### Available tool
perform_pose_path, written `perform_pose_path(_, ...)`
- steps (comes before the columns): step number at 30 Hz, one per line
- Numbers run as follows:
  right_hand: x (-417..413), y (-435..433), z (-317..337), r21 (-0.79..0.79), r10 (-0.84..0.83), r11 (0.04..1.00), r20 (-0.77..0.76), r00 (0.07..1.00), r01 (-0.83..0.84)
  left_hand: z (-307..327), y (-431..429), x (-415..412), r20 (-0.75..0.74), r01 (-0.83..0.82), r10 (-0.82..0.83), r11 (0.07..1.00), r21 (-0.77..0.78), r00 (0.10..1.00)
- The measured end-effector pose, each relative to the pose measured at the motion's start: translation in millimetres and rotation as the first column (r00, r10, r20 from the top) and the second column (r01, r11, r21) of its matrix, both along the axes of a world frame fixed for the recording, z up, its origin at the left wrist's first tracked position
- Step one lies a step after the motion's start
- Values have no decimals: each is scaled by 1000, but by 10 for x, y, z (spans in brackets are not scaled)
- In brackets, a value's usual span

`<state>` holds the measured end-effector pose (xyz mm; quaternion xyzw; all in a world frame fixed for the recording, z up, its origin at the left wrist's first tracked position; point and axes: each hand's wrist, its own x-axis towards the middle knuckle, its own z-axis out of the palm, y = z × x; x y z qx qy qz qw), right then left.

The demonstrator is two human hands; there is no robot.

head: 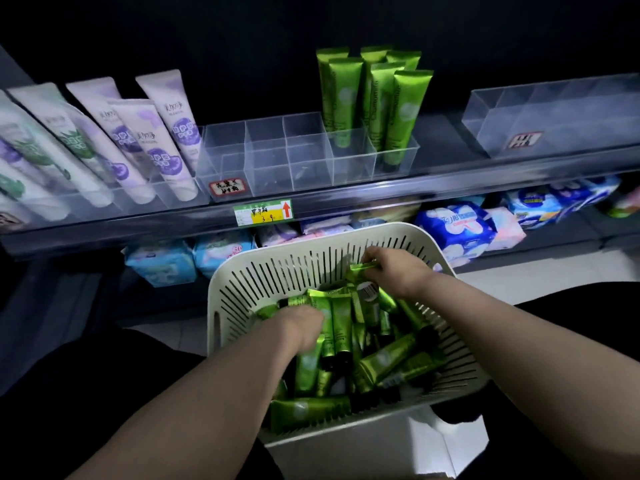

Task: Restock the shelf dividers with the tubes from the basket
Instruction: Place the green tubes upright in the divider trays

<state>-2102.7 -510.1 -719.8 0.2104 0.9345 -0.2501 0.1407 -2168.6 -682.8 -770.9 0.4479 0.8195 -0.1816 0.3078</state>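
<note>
Green tubes heaped in basket, below shelf front edge. Your right hand pinches one tube by crimped end; left hand buried in heap, grip unclear. Likely light, slick, squashy: take mid-body.

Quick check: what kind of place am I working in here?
Most likely a shop's personal-care aisle: a price tag on the shelf edge, clear shelf dividers holding upright green tubes, and packs of sanitary pads on the shelf below.

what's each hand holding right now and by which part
The right hand pinches a green tube by its flat crimped end. The left hand is among the tubes in the basket, too blurred to tell.
</note>
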Motion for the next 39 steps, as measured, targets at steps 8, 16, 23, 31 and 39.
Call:
perform_pose_path(8,78,12,613,145,84,988,-191,978,-56,839,-129,-218,-50,-226,274,872,434,961)
perform_pose_path(16,149,97,1150,220,179,969,-304,936,-114,1755,58,-233,-163,-132,379,642,755,911)
perform_pose_path(23,145,281,1250,182,184,973,-255,949,-140,2436,549,-383,-145,-52,565,317,947,812)
perform_pose_path(31,74,457,1238,197,136,979,-468,873,-47,2348,1062,-735,-385,61,528,530,846,757)
perform_pose_path(39,89,482,1256,224,124,974,-439,890,-25,2128,1245,-920,-396,22,478,616,788,784)
